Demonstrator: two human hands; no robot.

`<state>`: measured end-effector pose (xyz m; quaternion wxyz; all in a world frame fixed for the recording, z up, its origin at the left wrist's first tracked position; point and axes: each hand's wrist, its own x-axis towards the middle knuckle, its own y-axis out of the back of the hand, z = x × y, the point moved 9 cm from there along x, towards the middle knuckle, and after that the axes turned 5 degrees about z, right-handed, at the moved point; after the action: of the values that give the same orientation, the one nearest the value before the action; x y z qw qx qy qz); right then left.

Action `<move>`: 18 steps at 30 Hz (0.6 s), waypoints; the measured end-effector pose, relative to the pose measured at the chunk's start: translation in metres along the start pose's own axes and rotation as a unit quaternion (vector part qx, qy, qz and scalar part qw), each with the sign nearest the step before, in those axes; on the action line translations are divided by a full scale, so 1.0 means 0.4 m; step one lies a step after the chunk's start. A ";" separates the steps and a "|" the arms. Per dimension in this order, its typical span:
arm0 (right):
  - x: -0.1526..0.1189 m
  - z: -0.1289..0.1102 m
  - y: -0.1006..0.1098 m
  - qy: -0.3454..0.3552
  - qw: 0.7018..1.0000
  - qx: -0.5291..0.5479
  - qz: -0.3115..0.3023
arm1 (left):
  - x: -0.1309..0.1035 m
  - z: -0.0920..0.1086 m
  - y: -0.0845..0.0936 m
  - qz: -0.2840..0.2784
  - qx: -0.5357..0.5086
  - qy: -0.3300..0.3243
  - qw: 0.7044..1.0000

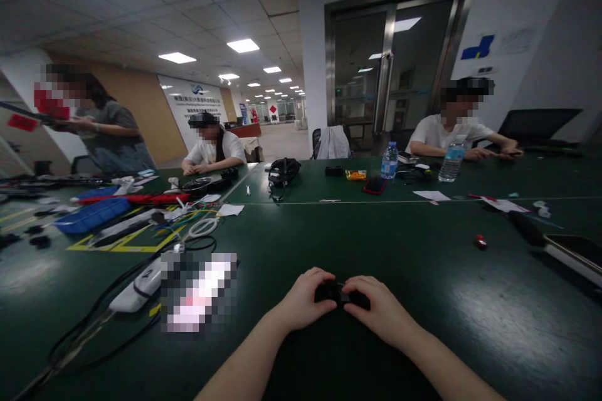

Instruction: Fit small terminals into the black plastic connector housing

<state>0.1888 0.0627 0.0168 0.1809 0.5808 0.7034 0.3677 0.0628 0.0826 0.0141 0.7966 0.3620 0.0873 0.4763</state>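
Observation:
Low over the green table (282,238), both hands meet at a small black object (336,292) with a shiny part in its middle; its kind is not clear. My left hand (308,297) curls its fingers and thumb around the object's left end. Around the right end, my right hand (374,307) is closed in the same way, with the thumb in front. Much of the object is hidden by the fingers. To the left of my hands lies a blurred, bright flat rectangle (202,294).
A white power strip (141,285) with tangled cables and a blue tray (94,216) lie to the left. Farther back are a black headset (283,170), water bottles (390,161) and a red-edged phone (375,185). A small red item (480,242) lies right. Several people are around the table.

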 end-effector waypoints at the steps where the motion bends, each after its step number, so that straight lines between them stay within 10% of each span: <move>1: 0.000 -0.001 0.001 0.002 1.000 0.000 0.002 | 0.000 0.001 0.001 0.001 0.002 -0.001 1.000; 18: -0.002 -0.004 0.003 -0.008 1.000 0.013 -0.007 | 0.000 -0.002 0.001 -0.002 -0.006 -0.002 1.000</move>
<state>0.1886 0.0613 0.0187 0.1818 0.5810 0.7106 0.3528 0.0621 0.0829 0.0138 0.8000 0.3580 0.0832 0.4743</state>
